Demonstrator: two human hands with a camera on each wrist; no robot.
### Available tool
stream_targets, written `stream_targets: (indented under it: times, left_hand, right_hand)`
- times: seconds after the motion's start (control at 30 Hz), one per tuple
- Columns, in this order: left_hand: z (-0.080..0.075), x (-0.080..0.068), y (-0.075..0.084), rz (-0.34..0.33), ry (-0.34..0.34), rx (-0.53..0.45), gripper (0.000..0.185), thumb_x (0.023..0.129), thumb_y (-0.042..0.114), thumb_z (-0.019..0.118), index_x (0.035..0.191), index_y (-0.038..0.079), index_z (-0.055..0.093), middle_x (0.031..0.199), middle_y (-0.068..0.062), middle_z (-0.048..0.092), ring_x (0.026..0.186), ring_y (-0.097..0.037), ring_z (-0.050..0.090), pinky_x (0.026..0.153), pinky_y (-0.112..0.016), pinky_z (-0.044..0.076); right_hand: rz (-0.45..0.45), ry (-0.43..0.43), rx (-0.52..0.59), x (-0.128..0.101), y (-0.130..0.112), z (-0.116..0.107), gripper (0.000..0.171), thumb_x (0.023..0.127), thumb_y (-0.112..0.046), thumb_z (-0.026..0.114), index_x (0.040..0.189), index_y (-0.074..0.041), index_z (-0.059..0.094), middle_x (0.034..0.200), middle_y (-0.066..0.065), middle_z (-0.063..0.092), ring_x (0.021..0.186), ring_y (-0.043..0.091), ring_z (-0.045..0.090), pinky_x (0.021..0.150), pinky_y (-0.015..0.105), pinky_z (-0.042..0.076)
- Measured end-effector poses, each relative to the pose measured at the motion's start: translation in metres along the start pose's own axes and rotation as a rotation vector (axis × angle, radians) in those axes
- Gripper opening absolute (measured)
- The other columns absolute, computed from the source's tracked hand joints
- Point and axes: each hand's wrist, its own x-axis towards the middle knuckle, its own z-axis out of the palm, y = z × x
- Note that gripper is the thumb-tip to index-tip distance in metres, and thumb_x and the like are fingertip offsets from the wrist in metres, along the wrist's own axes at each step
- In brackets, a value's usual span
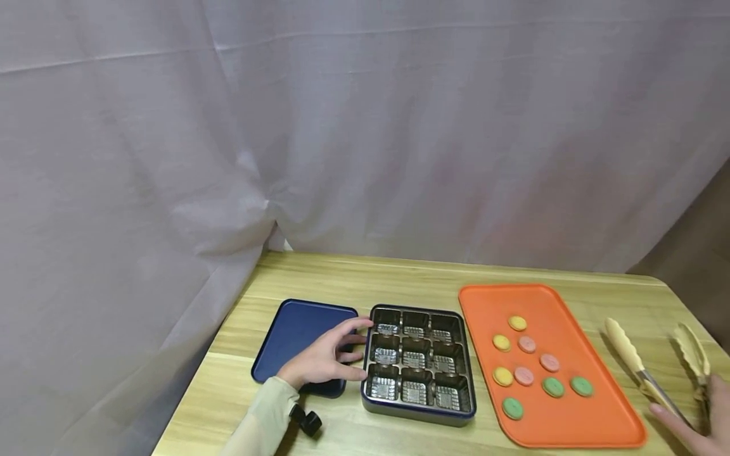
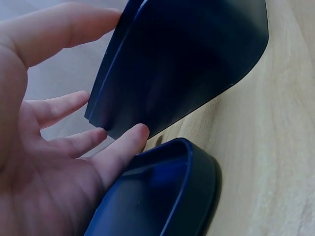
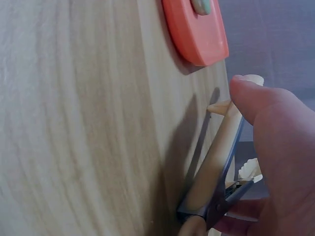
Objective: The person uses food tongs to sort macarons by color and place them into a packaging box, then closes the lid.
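Note:
My left hand [image 1: 327, 358] rests with extended fingertips and thumb against the left side of a dark box [image 1: 419, 415], which has a black insert of several square compartments. In the left wrist view the fingers [image 2: 118, 152] touch the box's smooth outer wall [image 2: 187, 59]. My right hand [image 1: 704, 424], partly out of the head view, holds a pair of tongs [image 1: 653, 386] with cream scalloped tips. The tongs' arms are spread apart beside the orange tray [image 1: 604, 415]. In the right wrist view the thumb [image 3: 256, 98] lies along one tong arm [image 3: 216, 162].
On the tray lie yellow macarons [image 1: 502, 376], pink macarons [image 1: 549, 363] and green macarons [image 1: 512, 408]. A dark blue lid [image 1: 302, 329] lies left of the box, partly under my left hand. Behind the wooden table [image 1: 342, 272] hangs a grey curtain [image 1: 399, 158].

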Motion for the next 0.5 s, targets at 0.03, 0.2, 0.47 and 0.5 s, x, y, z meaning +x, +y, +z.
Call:
stream_targets:
  times: [0.03, 0.2, 0.47, 0.5]
  left_hand:
    - [0.000, -0.001, 0.000, -0.002, 0.003, -0.004, 0.094, 0.084, -0.001, 0.086, 0.162, 0.009, 0.035, 0.171, -0.010, 0.027, 0.149, -0.038, 0.041, 0.115, -0.044, 0.050]
    - [-0.002, -0.004, 0.001, 0.003, 0.003, -0.017, 0.094, 0.083, -0.003, 0.085, 0.162, 0.007, 0.034, 0.171, -0.010, 0.026, 0.149, -0.039, 0.040, 0.116, -0.045, 0.048]
    - [0.000, -0.002, 0.001, 0.028, -0.009, -0.015, 0.093, 0.084, -0.003, 0.085, 0.161, 0.004, 0.033, 0.170, -0.017, 0.027, 0.149, -0.044, 0.039, 0.117, -0.048, 0.048]
    - [0.000, -0.001, 0.001, 0.029, -0.011, -0.013, 0.093, 0.084, -0.003, 0.084, 0.161, 0.004, 0.033, 0.170, -0.017, 0.027, 0.149, -0.044, 0.039, 0.117, -0.048, 0.047]
  right_hand:
    - [0.091, -0.014, 0.020, 0.006, -0.002, 0.000, 0.092, 0.081, -0.031, 0.092, 0.145, 0.006, 0.038, 0.120, 0.041, 0.048, 0.102, -0.007, 0.045, 0.067, 0.004, 0.030]
    - [0.238, -0.107, -0.006, 0.019, -0.014, 0.003, 0.100, 0.086, -0.029, 0.085, 0.145, 0.020, 0.020, 0.120, 0.046, 0.037, 0.103, 0.057, 0.042, 0.090, 0.031, 0.044]
    - [0.349, -0.141, -0.155, 0.029, -0.021, -0.002, 0.100, 0.088, -0.049, 0.079, 0.121, 0.028, 0.026, 0.094, 0.042, 0.040, 0.081, 0.054, 0.053, 0.059, 0.052, 0.050]
    - [0.348, -0.134, -0.170, 0.030, -0.021, -0.003, 0.097, 0.087, -0.050, 0.081, 0.116, 0.028, 0.030, 0.089, 0.040, 0.042, 0.075, 0.051, 0.055, 0.053, 0.045, 0.049]
